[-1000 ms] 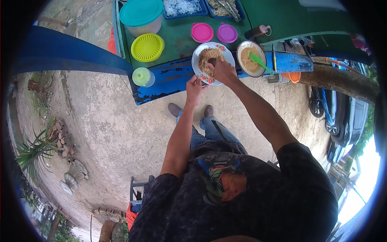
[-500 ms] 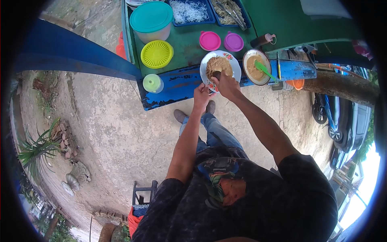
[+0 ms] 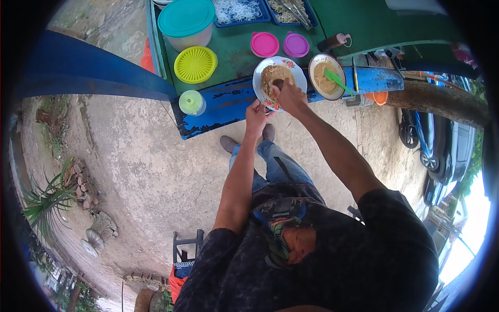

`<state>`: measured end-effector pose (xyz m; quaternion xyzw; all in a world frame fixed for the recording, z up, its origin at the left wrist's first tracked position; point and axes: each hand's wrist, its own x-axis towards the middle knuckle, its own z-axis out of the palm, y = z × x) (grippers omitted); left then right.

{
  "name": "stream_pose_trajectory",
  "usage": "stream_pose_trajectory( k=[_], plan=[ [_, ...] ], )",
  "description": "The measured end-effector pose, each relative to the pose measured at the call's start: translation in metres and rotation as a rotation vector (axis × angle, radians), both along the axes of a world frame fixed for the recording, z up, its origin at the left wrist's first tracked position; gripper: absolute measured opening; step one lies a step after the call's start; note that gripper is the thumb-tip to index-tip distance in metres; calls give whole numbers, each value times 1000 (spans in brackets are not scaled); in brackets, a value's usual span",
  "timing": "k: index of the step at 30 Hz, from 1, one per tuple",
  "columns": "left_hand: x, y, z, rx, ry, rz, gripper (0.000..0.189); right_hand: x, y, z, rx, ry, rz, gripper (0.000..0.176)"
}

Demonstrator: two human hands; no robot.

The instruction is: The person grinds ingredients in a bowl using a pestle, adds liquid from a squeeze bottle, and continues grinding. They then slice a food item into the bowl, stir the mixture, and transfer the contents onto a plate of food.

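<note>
Where hands met plate: white floral plate [image 3: 257, 85] sat over the blue front edge [image 3: 221, 106] of the green tabletop [image 3: 234, 58]; couldn't tell if lifted or resting.
L hand [image 3: 256, 118]: at near L rim of plate, fingers clamped on rim, partly hidden beneath it.
R hand [image 3: 293, 100]: above R side of plate, fingers closed round dk tool [image 3: 279, 83]; indiv. fingertips too small to tell.
Plate contents: lt-brown food [image 3: 270, 77], coarse-looking, under dk tool.
Bowl: dk-rimmed bowl [image 3: 312, 66] just beside plate, R side, w/ tan sauce [image 3: 320, 83]; green utensil [image 3: 336, 79] leaned out over its R rim.
Lids: 2 small ones beyond plate, pink lid [image 3: 265, 45] on L, purple lid [image 3: 296, 46] on R, side by side.
Bottle: dk bottle [image 3: 329, 43] w/ pale cap, beyond bowl.
L end: big tub [image 3: 193, 41] under teal lid [image 3: 185, 17]; yellow-green lid [image 3: 195, 65] nearer; sm. clear container [image 3: 192, 104] w/ pale green top at front L corner.
Trays: 2 blue, far side; L tray [image 3: 240, 22] w/ white strands, R tray [image 3: 289, 22] w/ beige strands + metal tongs [image 3: 302, 16].
Ground: person stood on pale concrete [image 3: 156, 156], 2 shoes near table.
</note>
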<state>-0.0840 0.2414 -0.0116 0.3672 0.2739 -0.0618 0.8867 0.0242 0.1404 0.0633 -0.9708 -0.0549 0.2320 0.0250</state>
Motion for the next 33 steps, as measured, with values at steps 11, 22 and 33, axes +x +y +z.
stream_pose_trajectory(
  k=[11, 22, 33],
  plan=[
    [4, 10, -3, 66, -15, -95, 27, -15, -11, -5, 84, -15, 88, 69],
    [-18, -5, -3, 109, 7, -41, 28, 8, -15, 11, 46, 102, 107, 68],
    [2, -29, -2, 412, 69, 139, 28, 9, -37, -1, 120, 12, 292, 53]
  ],
)
